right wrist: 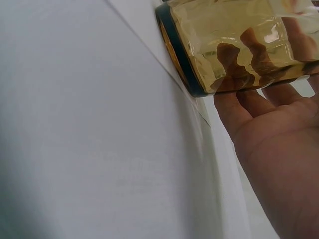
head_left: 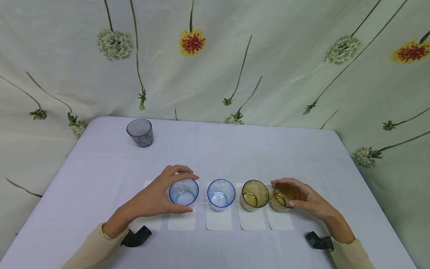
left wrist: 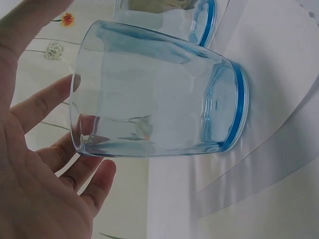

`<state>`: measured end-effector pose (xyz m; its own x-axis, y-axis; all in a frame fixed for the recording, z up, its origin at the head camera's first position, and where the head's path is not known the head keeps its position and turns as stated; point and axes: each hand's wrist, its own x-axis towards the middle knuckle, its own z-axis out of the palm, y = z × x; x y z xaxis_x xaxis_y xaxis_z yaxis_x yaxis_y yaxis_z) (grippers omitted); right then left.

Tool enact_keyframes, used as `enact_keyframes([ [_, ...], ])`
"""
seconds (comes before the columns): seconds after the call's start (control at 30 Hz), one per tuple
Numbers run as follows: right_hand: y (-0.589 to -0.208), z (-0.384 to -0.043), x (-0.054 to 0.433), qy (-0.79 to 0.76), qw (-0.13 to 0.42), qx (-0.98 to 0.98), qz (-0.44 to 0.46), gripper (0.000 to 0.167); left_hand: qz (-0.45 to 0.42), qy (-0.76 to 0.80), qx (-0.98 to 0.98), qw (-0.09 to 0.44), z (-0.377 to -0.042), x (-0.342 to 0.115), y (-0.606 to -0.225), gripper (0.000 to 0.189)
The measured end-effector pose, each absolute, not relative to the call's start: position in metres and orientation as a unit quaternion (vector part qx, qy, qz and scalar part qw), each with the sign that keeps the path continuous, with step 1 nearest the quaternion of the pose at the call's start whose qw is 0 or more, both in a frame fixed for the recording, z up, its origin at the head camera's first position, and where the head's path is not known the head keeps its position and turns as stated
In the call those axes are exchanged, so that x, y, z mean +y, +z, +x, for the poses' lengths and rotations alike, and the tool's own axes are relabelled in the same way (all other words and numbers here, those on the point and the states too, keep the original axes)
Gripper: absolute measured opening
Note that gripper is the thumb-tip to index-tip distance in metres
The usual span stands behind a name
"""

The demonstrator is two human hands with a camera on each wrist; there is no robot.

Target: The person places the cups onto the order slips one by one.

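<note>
In the head view, my left hand (head_left: 155, 195) is spread around a clear blue glass (head_left: 184, 194), the thumb on the near side and the fingers on the far side. The left wrist view shows this blue glass (left wrist: 159, 99) upright, with fingertips beside its rim and no firm grip visible. My right hand (head_left: 310, 200) holds an amber glass (head_left: 279, 201) at the right end of the row, thumb near its rim and fingers round its far side. In the right wrist view, fingers show through the amber glass (right wrist: 234, 45); its base is at the paper.
Between the hands stand a second blue glass (head_left: 221, 193) and another amber glass (head_left: 254, 195). Several white paper strips (head_left: 219, 221) lie under and beside the row. A grey glass (head_left: 142, 137) stands at the table's back left. Flowered cloth (head_left: 215, 74) hangs behind the white-covered table (head_left: 242, 149).
</note>
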<state>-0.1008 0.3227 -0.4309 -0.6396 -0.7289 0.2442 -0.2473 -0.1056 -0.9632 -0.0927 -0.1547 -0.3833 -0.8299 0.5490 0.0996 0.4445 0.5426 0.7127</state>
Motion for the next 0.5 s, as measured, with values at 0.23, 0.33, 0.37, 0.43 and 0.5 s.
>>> enact_keyframes([
  [0.23, -0.431, -0.1, 0.323, -0.637, 0.19, 0.644, -0.378, 0.06, 0.275, 0.391, 0.877, 0.048, -0.095, -0.158, -0.382, 0.067],
  [0.33, -0.431, -0.1, 0.323, -0.639, 0.19, 0.641, -0.381, 0.059, 0.27, 0.399, 0.875, 0.04, -0.096, -0.16, -0.38, 0.062],
  [0.37, -0.431, -0.1, 0.323, -0.639, 0.19, 0.64, -0.383, 0.059, 0.269, 0.401, 0.875, 0.037, -0.097, -0.161, -0.379, 0.061],
  [0.43, -0.431, -0.101, 0.323, -0.639, 0.189, 0.637, -0.386, 0.06, 0.266, 0.404, 0.875, 0.03, -0.098, -0.163, -0.378, 0.058],
  [0.5, -0.431, -0.101, 0.322, -0.64, 0.188, 0.636, -0.39, 0.06, 0.261, 0.407, 0.875, 0.018, -0.099, -0.166, -0.375, 0.056],
])
